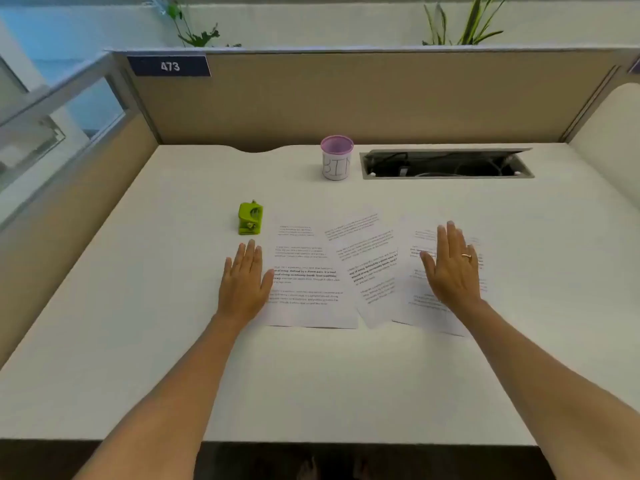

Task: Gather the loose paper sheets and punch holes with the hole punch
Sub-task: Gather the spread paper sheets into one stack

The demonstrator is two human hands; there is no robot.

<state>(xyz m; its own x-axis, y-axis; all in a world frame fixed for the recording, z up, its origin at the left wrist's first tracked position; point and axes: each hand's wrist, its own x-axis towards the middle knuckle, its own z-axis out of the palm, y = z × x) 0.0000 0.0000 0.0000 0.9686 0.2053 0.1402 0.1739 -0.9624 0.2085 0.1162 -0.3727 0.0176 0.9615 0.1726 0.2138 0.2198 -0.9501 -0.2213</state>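
Observation:
Three printed paper sheets lie spread on the white desk: a left sheet [308,275], a tilted middle sheet [372,258] overlapping it, and a right sheet [415,306]. My left hand [244,282] lies flat, fingers apart, at the left edge of the left sheet. Flat on top of the right sheet rests my right hand [452,268], holding nothing, a ring on one finger. A small green hole punch [250,218] stands just beyond my left hand's fingertips, apart from them.
A purple-rimmed cup [336,157] labelled BIN stands at the back of the desk [138,306]. Right of it is an open cable slot [446,164] with wires. Beige partition walls [346,102] enclose the desk on three sides.

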